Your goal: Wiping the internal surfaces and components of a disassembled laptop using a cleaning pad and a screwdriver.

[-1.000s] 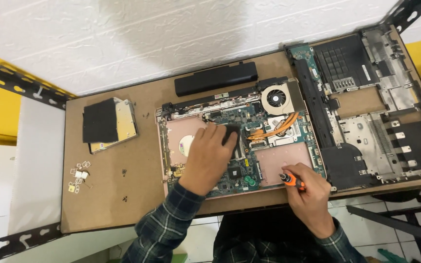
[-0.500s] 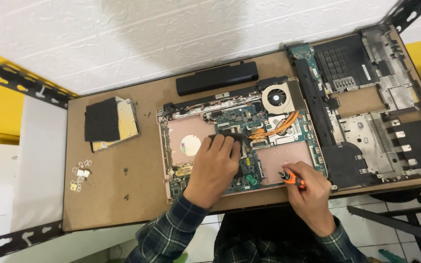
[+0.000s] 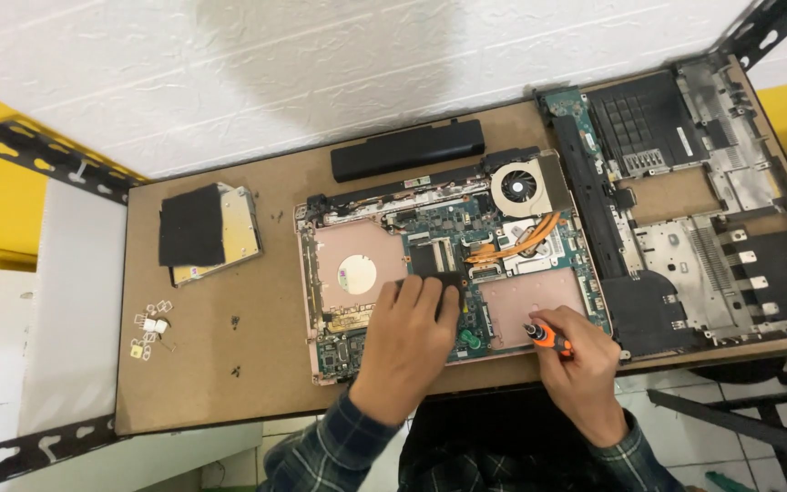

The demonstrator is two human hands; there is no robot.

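An opened laptop base (image 3: 357, 237) with its green circuit board, fan (image 3: 521, 187) and copper heat pipes lies in the middle of the brown table. My left hand (image 3: 409, 337) rests flat on the board's lower middle, fingertips touching a small black part (image 3: 448, 279). My right hand (image 3: 576, 360) is at the base's lower right corner, closed around an orange-handled screwdriver (image 3: 548, 337) whose tip points left over the pink panel.
A black battery bar (image 3: 407, 150) lies behind the base. A removed laptop cover (image 3: 694, 210) fills the right side. A drive with a black pad (image 3: 207, 232) sits at left, with small metal bits (image 3: 152, 328) and loose screws (image 3: 234, 323) nearby.
My left hand has slid down and toward me along the circuit board, uncovering its upper part. My right hand with the screwdriver has stayed put.
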